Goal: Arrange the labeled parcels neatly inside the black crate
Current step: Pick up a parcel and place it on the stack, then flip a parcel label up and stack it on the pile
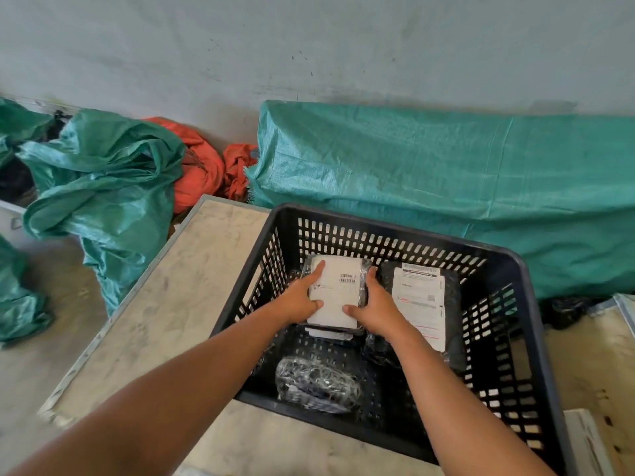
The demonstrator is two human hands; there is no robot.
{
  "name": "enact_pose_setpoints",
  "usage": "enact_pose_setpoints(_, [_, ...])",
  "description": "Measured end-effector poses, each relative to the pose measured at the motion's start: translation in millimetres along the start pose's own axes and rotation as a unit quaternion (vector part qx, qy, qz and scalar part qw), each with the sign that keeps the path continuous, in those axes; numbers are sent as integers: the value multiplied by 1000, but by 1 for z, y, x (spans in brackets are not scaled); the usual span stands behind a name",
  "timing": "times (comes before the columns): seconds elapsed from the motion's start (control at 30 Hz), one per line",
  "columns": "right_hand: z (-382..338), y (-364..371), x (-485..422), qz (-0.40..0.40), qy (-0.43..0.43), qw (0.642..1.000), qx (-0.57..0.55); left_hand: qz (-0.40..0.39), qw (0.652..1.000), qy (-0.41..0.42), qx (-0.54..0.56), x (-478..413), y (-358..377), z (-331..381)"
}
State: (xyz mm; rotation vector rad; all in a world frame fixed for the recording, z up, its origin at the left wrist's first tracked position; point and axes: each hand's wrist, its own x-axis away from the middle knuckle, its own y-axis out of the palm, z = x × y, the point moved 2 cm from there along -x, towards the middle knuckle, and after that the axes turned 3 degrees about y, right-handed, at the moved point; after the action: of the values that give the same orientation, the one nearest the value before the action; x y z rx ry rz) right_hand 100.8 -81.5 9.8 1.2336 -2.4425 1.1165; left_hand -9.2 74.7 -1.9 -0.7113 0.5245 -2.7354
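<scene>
The black crate (525, 304) with slotted walls stands on a pale table top. Both hands reach into it. My left hand (298, 298) and my right hand (377, 305) grip the two long sides of a white labeled parcel (338, 292) at the crate's far left, which rests on another parcel below it. To its right lies a dark parcel with a long white label (420, 300), flat against the far right side. A black plastic-wrapped parcel (318, 381) lies near the front wall.
The pale table top (178, 304) extends left of the crate, with a metal edge. Green woven sacks (99, 187) and a red sack (201, 170) lie at the left. A large green-covered bulk (429, 166) fills the space behind the crate, against the grey wall.
</scene>
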Motion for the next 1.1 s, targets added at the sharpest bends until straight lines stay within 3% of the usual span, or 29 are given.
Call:
enact_pose_setpoints(0.23, [-3, 11, -10, 33, 55, 993, 102, -59, 997, 6, -40, -13, 2, -14])
enact_pose_setpoints(0.33, [0, 11, -10, -7, 51, 991, 123, -97, 993, -13, -73, -14, 2, -23])
enact_pose_setpoints(0.5, [-1, 18, -11, -19, 58, 969, 238, -65, 986, -15, -155, -14, 5, -29])
enact_pose_setpoints(0.87, [1, 24, -14, 6, 52, 966, 255, -47, 972, -5, -229, -12, 9, -27])
enact_pose_setpoints(1.0, [-2, 14, 0, 19, 13, 969, 245, -54, 964, -1, -260, -3, 3, -4])
enact_pose_setpoints(1.1, [-7, -7, 17, 58, -46, 975, 207, -22, 962, 52, -266, 7, -14, 24])
